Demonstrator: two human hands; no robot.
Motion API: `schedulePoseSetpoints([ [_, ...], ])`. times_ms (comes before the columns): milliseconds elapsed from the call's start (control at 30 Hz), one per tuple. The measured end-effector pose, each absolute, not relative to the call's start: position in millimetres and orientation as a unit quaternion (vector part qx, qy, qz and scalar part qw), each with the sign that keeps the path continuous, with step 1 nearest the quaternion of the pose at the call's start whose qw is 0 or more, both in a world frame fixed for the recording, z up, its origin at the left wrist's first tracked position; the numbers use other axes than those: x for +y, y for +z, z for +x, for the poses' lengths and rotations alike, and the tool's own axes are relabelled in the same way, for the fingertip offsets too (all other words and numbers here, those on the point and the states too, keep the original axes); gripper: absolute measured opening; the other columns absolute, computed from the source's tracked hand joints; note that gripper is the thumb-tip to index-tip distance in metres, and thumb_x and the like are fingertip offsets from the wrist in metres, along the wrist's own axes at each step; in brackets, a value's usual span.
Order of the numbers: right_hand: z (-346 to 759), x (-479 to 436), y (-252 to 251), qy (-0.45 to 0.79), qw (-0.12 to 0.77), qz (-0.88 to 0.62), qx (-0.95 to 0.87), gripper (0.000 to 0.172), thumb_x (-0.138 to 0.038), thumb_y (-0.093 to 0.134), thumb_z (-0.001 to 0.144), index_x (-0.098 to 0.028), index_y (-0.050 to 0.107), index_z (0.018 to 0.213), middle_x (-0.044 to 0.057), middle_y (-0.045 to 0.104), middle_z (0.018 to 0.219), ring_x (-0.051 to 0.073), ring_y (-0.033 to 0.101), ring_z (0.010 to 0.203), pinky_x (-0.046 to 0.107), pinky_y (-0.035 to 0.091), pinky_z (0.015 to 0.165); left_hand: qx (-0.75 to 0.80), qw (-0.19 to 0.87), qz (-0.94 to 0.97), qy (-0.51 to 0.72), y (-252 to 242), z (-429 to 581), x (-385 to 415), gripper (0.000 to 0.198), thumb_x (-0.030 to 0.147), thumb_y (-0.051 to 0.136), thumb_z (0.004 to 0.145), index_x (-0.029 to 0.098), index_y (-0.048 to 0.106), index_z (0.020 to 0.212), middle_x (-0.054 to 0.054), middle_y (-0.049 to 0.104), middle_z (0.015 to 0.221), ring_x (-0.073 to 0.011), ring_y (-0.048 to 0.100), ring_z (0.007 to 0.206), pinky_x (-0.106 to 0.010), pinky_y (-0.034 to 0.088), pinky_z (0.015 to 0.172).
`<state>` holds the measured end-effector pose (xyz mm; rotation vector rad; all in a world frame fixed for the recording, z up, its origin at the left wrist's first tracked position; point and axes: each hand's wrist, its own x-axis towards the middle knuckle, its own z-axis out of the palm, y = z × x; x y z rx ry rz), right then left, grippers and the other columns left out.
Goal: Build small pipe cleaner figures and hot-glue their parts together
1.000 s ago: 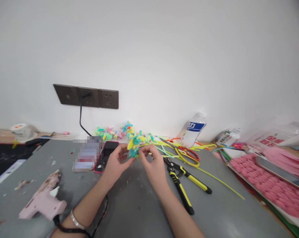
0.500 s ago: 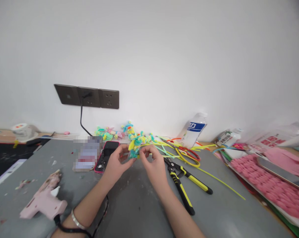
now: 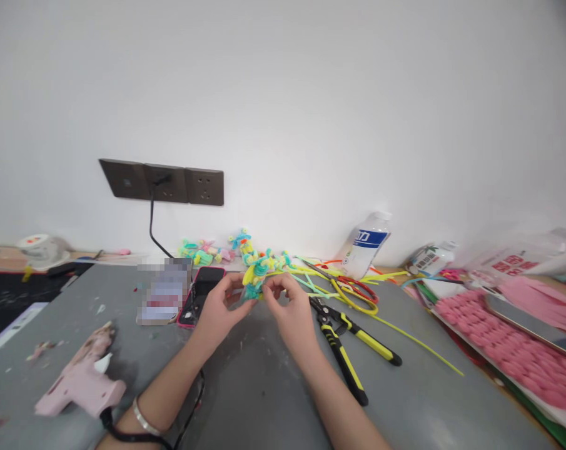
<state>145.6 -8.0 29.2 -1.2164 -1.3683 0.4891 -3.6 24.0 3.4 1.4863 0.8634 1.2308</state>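
Between my hands, just above the grey table, is a small fuzzy pipe-cleaner figure in yellow and teal. My left hand pinches its lower left side between thumb and fingers. From the right, my right hand grips the lower part with thumb and forefinger; the fingertips cover the exact spot. Several similar pipe-cleaner pieces in green, pink and yellow lie against the wall behind. To the right of my right hand rest yellow-and-black pliers, with scissors and loose pipe cleaners beyond.
A pink glue gun lies at front left, its black cord running under my left forearm. Two phones, one a dark phone, lie left of my hands. A bottle leans by the wall. Pink pipe-cleaner bundles lie at right.
The whole view has shifted very slightly. Both hands keep the same hold on the pipe-cleaner figure, with hardly any visible movement.
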Motion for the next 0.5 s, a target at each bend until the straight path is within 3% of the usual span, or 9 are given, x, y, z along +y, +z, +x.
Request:
schedulePoseSetpoints([
  [300, 146.1, -9.9, 31.7, 0.213, 0.587, -0.529, -0.575, 0.009, -0.023, 0.056, 0.082, -0.021, 0.058, 0.073, -0.001, 0.059, 0.072, 0.017, 0.053, 0.067, 0.029, 0.039, 0.065, 0.336, 0.526, 0.584, 0.520, 4.6, -1.3, 25.4, 0.032, 0.026, 0.077, 0.070, 0.018, 0.062, 0.098, -0.007, 0.070, 0.101, -0.0222, 0.066, 0.099, -0.034, 0.053, 0.088],
  [500, 148.8, -10.0, 31.9, 0.213, 0.623, -0.528, -0.536, 0.013, -0.032, 0.055, 0.087, -0.021, 0.058, 0.081, 0.002, 0.062, 0.083, 0.018, 0.054, 0.074, 0.030, 0.039, 0.069, 0.324, 0.593, 0.524, 0.518, 6.1, 1.9, 24.6, 0.044, 0.031, 0.079, 0.070, 0.019, 0.061, 0.109, -0.009, 0.070, 0.110, -0.0241, 0.064, 0.108, -0.035, 0.051, 0.092],
])
